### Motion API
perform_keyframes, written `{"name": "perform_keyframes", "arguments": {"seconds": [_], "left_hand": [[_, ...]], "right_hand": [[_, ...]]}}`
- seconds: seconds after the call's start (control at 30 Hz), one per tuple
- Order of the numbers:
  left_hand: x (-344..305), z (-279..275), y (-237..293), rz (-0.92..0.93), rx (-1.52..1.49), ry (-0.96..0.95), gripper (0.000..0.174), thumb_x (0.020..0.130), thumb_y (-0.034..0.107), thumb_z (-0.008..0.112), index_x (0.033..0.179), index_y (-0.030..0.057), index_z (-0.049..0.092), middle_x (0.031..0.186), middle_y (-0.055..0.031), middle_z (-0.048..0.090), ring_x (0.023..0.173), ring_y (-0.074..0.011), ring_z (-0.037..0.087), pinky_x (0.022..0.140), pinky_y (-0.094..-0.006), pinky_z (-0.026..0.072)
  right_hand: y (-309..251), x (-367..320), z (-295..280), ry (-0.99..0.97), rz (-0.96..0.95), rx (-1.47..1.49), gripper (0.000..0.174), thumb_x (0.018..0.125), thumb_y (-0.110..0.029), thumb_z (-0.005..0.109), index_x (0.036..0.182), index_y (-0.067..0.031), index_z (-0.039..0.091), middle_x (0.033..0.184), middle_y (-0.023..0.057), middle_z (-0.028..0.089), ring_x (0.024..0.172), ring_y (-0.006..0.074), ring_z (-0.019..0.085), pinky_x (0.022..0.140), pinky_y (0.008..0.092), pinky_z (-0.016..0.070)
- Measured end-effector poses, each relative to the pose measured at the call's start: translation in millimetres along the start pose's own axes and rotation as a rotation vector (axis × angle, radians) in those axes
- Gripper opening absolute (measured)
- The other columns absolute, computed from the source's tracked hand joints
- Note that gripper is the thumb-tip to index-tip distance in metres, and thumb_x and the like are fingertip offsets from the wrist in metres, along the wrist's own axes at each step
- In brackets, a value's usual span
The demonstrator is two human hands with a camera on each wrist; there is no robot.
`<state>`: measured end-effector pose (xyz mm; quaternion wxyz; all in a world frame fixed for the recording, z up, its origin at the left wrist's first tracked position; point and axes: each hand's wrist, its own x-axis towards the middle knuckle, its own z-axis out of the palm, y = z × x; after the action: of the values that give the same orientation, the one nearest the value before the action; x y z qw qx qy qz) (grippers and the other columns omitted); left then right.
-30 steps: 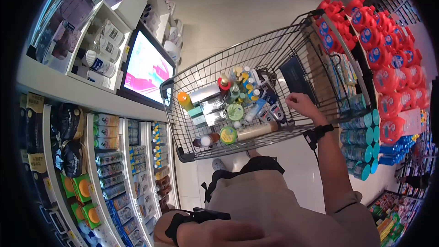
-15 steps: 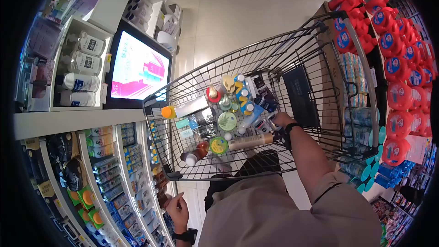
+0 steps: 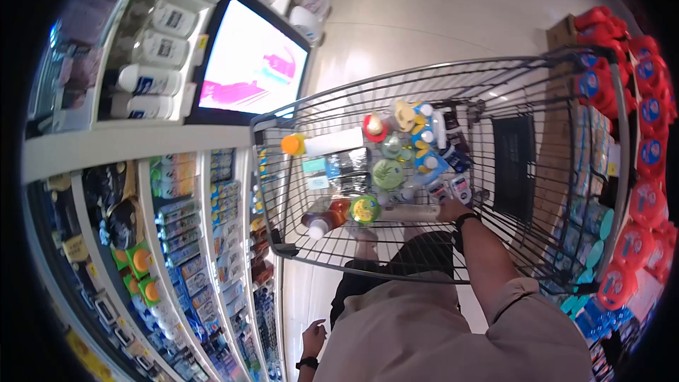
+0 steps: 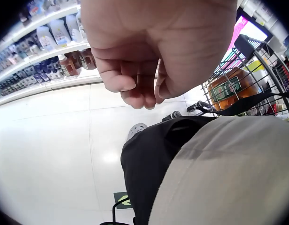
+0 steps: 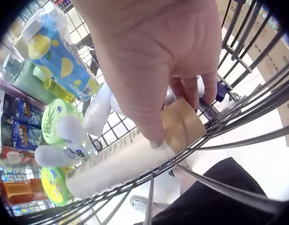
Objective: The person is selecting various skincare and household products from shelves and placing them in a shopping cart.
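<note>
In the shopping cart, a long white bottle with a tan cap lies along the near side. My right hand grips it by the cap end, thumb on top and fingers curled over the far side. Beside the bottle are a tub with a yellow-green lid, an aloe-print green lid and blue lemon-print bottles. An amber bottle lies at the cart's left end. My left hand hangs loosely curled beside my body, holding nothing.
Shelves of packaged goods line the left, below a lit screen and white pump bottles. Red jugs are stacked on the right beyond the cart. My legs stand against the cart's near side.
My right hand has come down from above the cart to the small packs, then to the tan-capped bottle. The left hand has dropped to my side. The view has shifted, with the cart farther right.
</note>
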<state>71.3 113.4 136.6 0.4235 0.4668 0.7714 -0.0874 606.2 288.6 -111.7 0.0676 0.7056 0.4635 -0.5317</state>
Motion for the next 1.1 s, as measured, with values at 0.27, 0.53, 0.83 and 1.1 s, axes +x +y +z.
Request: {"name": "perform_keyframes", "arguments": {"seconds": [0.27,0.53,0.83,1.1], "left_hand": [[-39.1,8.2,-18.4,-0.053,-0.127,0.019,0.028,0.092,0.017,0.051,0.116,0.0105,0.063,0.072,-0.0100,0.066,0.066,-0.0198,0.065,0.065,-0.0335,0.0519],[-90.6,37.4,-28.3,-0.078,-0.102,0.067,0.030,0.092,0.021,0.047,0.117,0.0128,0.061,0.094,-0.0177,0.067,0.090,-0.0345,0.064,0.083,-0.0446,0.0493],[-109.5,94.6,-54.7,-0.030,-0.195,0.145,0.031,0.093,0.020,0.046,0.119,0.0112,0.059,0.095,-0.0192,0.067,0.093,-0.0359,0.063,0.085,-0.0452,0.0481],[-100.1,133.3,-86.4,-0.121,-0.245,0.112,0.032,0.090,0.020,0.046,0.118,0.0132,0.061,0.105,-0.0190,0.067,0.100,-0.0368,0.061,0.091,-0.0455,0.0474]], "right_hand": [[6.1,-28.7,10.8,-0.056,-0.022,-0.146,0.063,0.055,-0.041,0.082,0.104,-0.0044,0.067,0.102,0.0188,0.068,0.097,0.0315,0.066,0.087,0.0403,0.0521],[56.9,-43.9,26.3,-0.300,-0.068,-0.008,0.055,0.049,-0.033,0.087,0.090,0.0008,0.071,0.081,0.0098,0.071,0.073,0.0178,0.068,0.069,0.0345,0.0541],[11.1,-99.4,-25.5,-0.482,-0.047,-0.139,0.062,0.055,-0.033,0.085,0.097,0.0074,0.064,0.076,0.0117,0.068,0.060,0.0160,0.063,0.056,0.0305,0.0509],[-71.9,-147.5,-61.9,-0.263,-0.166,-0.141,0.065,0.061,-0.028,0.080,0.104,0.0121,0.053,0.087,0.0195,0.066,0.072,0.0251,0.068,0.056,0.0354,0.0543]]}}
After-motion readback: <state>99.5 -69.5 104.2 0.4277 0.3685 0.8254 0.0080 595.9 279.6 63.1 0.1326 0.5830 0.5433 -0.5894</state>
